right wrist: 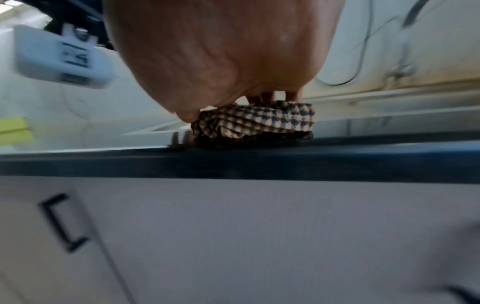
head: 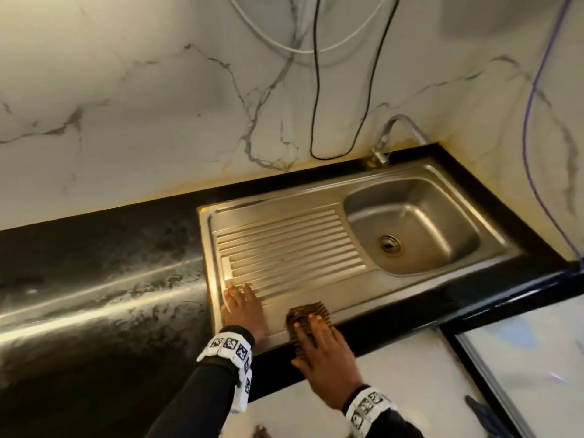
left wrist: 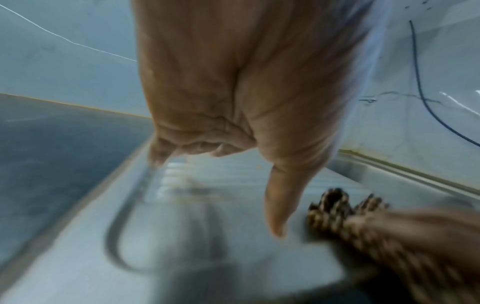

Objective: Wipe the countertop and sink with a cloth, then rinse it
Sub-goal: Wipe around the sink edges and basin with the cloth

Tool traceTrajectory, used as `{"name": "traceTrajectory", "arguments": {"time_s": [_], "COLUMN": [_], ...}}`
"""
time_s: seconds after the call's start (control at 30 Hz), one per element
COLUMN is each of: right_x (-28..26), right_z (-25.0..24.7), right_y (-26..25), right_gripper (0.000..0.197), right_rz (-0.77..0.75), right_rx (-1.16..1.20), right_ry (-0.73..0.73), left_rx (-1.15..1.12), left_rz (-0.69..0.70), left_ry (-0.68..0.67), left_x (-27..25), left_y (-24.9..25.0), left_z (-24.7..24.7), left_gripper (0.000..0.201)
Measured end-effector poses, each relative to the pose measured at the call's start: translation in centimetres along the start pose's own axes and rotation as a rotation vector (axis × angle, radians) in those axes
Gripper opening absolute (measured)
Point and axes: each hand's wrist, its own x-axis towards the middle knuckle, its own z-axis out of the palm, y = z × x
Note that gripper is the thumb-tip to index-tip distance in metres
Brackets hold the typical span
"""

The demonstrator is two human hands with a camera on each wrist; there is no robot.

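A folded brown checked cloth (head: 308, 312) (right wrist: 259, 119) (left wrist: 335, 207) lies on the front rim of the steel sink unit (head: 426, 181). My right hand (head: 322, 346) (right wrist: 221, 61) presses flat on the cloth with straight fingers. My left hand (head: 241, 306) (left wrist: 233, 102) rests flat on the front left corner of the ribbed drainboard (head: 290, 248), fingers spread, just left of the cloth. The bowl (head: 442, 254) with its drain sits at the right. The black countertop (head: 94, 279) stretches away to the left.
A tap (head: 388, 137) stands behind the bowl against the marble wall. Black and white cables (head: 316, 90) hang down the wall, and a purple cable (head: 531, 121) runs at the right. A white cupboard front (right wrist: 259, 236) with a black handle (right wrist: 62, 222) lies below the counter edge.
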Motion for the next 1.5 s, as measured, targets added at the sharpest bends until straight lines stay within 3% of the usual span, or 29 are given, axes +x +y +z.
{"name": "traceTrajectory", "arguments": {"time_s": [0.1,0.2,0.3,0.5,0.57,0.73,0.83,0.93,1.0,1.07,1.17,1.3,1.37,1.43,1.5], "right_x": [-1.0,-1.0,0.2,2.0,0.8,-1.8,-0.4,0.4,0.5,0.6,0.2,-0.9,-1.2,-0.9,-0.4], "right_z": [-1.6,-3.5,-3.7,-3.2,-3.5,-4.8,-5.3,-3.7,-2.3,-1.8,-2.3,-4.1,-5.1,-5.6,-5.1], "right_y": [7.6,13.7,17.6,21.0,24.3,36.3,34.5,26.2,21.4,19.9,23.8,35.8,40.2,40.6,37.5], "right_gripper": [0.063,0.057,0.058,0.064,0.067,0.073,0.066,0.054,0.055,0.057,0.054,0.056,0.060,0.066,0.065], "right_rz": [0.186,0.235,0.126,-0.170,-0.092,0.330,0.380,0.111,-0.031,-0.099,-0.153,0.209,0.308,0.364,0.373], "right_rx": [-0.040,-0.051,-0.083,-0.114,-0.080,0.045,0.050,0.017,0.046,0.047,-0.028,0.067,0.081,0.055,0.041], "right_ry": [0.067,0.111,0.107,0.131,0.165,0.277,0.279,0.319,0.252,0.195,0.244,0.266,0.291,0.297,0.277], "left_rx": [-0.018,-0.038,-0.014,0.021,0.036,0.080,0.093,0.064,-0.002,-0.064,-0.078,-0.050,-0.046,-0.042,-0.052], "left_rz": [0.250,0.388,0.363,0.193,0.182,0.146,0.141,0.160,0.164,0.149,0.165,0.165,0.165,0.164,0.151], "left_ry": [0.139,0.233,0.285,0.328,0.360,0.442,0.472,0.504,0.517,0.542,0.552,0.531,0.516,0.513,0.501], "left_x": [-1.7,-2.1,-2.9,-2.6,-2.2,-2.0,-1.8,-1.7,-1.7,-1.6,-1.4,-1.3,-1.4,-1.3,-1.2], "left_y": [4.4,9.7,14.8,20.1,20.8,21.4,21.5,21.4,21.2,21.1,21.0,20.9,21.0,20.9,20.9], "left_z": [4.2,8.1,10.5,13.2,13.5,13.9,13.9,14.2,14.3,14.4,14.5,14.6,14.5,14.6,14.5], "left_gripper": [0.099,0.092,0.086,0.082,0.083,0.090,0.093,0.090,0.083,0.077,0.074,0.076,0.077,0.077,0.076]}}
